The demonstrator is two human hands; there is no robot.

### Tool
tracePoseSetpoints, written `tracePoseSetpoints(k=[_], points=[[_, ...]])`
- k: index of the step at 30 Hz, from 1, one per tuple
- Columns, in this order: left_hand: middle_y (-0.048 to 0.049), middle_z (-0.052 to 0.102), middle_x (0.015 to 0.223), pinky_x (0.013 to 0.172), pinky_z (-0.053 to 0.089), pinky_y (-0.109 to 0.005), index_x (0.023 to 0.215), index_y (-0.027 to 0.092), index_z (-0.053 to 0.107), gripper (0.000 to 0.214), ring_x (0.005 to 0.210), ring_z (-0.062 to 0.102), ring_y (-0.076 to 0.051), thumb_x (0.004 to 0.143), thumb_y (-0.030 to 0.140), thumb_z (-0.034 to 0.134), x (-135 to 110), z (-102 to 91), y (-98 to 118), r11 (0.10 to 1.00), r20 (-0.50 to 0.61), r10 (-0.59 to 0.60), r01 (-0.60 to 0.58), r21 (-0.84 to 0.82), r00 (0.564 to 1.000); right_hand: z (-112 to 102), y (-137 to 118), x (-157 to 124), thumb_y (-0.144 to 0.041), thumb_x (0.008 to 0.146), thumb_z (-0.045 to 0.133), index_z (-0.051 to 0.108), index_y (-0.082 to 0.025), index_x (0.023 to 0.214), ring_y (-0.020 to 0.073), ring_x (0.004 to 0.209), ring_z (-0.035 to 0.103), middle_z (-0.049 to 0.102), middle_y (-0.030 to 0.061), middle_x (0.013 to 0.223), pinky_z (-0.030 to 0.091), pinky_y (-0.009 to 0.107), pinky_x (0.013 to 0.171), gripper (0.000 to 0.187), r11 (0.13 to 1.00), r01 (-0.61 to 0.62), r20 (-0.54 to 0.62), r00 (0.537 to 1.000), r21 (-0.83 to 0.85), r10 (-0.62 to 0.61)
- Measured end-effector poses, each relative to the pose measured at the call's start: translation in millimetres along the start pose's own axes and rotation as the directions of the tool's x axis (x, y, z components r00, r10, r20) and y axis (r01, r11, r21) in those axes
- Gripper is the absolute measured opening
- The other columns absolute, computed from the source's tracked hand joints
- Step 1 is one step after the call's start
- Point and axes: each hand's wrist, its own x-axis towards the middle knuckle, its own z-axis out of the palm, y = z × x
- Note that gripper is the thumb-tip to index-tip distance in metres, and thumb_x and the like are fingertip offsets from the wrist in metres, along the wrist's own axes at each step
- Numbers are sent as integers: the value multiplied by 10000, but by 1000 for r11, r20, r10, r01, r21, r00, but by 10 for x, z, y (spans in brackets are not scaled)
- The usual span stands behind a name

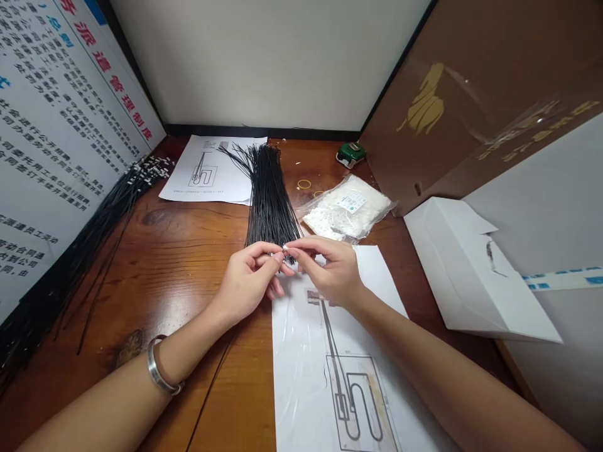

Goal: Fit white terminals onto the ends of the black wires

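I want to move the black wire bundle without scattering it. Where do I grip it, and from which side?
Probably around the middle of the bundle, from above, closing across it: its strands lie flat and parallel there, while loose ones splay at the far end.

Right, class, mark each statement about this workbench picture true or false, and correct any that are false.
1. The left hand and right hand pinch a small white piece at the near end of the black wire bundle. True.
2. The metal bangle sits on the right wrist. False: the metal bangle is on the left wrist.
3. The clear bag of white parts lies to the right of the black wire bundle. True.
4. The green tape measure lies inside the clear bag. False: the green tape measure sits on the wooden table, behind the bag.
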Motion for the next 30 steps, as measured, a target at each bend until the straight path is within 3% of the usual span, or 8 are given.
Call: tracePoseSetpoints(k=[16, 24, 30], points=[[-50, 723, 709, 381, 459, -173, 840, 136, 577, 227, 410, 578, -80, 825, 359, 615, 1, 12, -8, 1000, -13, 1, 0, 13, 1000, -6, 17, -22, -159, 808, 655, 718, -210, 827, 89, 515, 592, 717, -7, 694, 475, 225, 437, 82, 999, 49, 4, 999, -11, -49], [-44, 728, 713, 387, 464, -173, 843, 151, 546, 210, 417, 594, -87, 834, 354, 601, 0, 26, 0, 1000, -11, -23, 23, -1, 1000, 5, -10, -16, -184, 808, 649, 723, -191, 802, 90, 494, 600, 719, 2, 687, 486, 228, 439, 75, 997, -81, -15, 997, 16, 81], [-38, 727, 708, 400, 471, -173, 848, 153, 541, 220, 419, 599, -86, 829, 359, 615, -3, 19, -7, 1000, -6, -26, 26, -10, 1000, -6, -22, -13, -185, 792, 663, 731, -196, 783, 97, 507, 607, 726, 5, 686, 486, 228, 439, 69, 999, -41, -14, 999, 4, 41]])
